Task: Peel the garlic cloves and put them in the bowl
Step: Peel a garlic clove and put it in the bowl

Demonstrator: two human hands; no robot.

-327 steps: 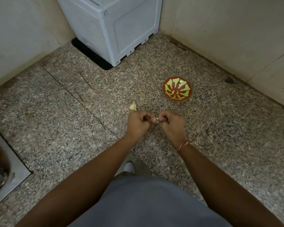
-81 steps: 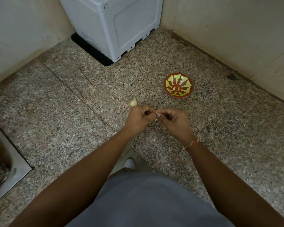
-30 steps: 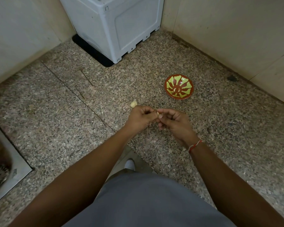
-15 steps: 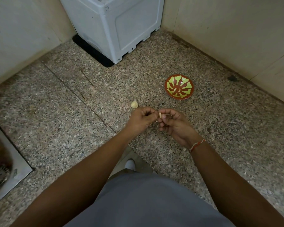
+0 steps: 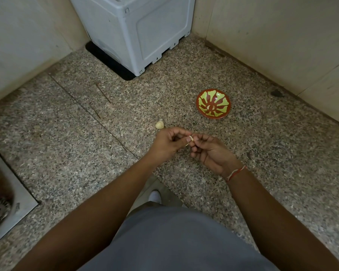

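A small pale garlic clove (image 5: 191, 139) is pinched between the fingertips of both hands above the speckled floor. My left hand (image 5: 168, 143) grips it from the left, and a thin strip of skin hangs below the clove. My right hand (image 5: 211, 153), with a red thread at the wrist, holds it from the right. The rest of the garlic bulb (image 5: 159, 124) lies on the floor just beyond my left hand. A red bowl with a green pattern (image 5: 213, 103) stands on the floor farther off to the right; I see nothing in it.
A grey plastic appliance (image 5: 137, 30) stands in the far corner on a dark mat. Walls close in on the left and right. A metal floor drain plate (image 5: 6, 204) is at the left edge. My grey-clad knee fills the bottom.
My hands stay together on the clove. The right hand has turned palm-up and shifted slightly, and a strip of skin now hangs from the clove.
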